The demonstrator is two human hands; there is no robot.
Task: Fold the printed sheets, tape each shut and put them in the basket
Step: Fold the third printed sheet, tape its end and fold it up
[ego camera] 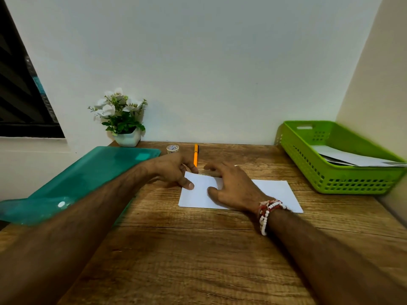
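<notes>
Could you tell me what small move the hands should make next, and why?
Probably slide the right hand along the sheet to flatten it, with the left hand steadying its left edge: both hands are on it, and the tape roll sits untouched behind.

Both bare forearms reach forward and converge. The left hand curls its fingers at the far corner of the sheet, thumb tip pressed on its left edge. The right hand (beaded bands circle its wrist) lies flat on the sheet, fingers spread leftward.
</notes>
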